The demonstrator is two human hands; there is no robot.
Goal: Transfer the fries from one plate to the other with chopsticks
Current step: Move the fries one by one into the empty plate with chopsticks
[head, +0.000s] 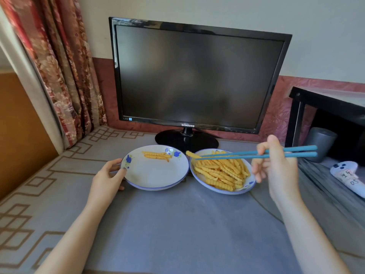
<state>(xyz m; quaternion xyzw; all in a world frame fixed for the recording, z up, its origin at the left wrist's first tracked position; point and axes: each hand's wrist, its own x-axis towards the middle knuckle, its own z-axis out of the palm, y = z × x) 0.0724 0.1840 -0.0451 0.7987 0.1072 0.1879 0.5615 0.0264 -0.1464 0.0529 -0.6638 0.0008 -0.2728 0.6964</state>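
Fingers (262,167) of the right hand (276,167) pinch blue chopsticks (256,154), whose tips clamp one crinkle-cut fry (192,154) above the full plate (217,189) (at its 10 o'clock rim). Left hand (107,177) grips the near-empty plate (156,175) at 9 o'clock, a few fries (157,155) lying at its 12 o'clock.

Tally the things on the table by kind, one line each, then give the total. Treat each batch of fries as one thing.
Plates: 2, left plate and right plate
Chopsticks: 2, blue, held in the right hand
Fry batches: 3, few fries, pile of fries, one gripped fry
Monitor: 1
Total: 8
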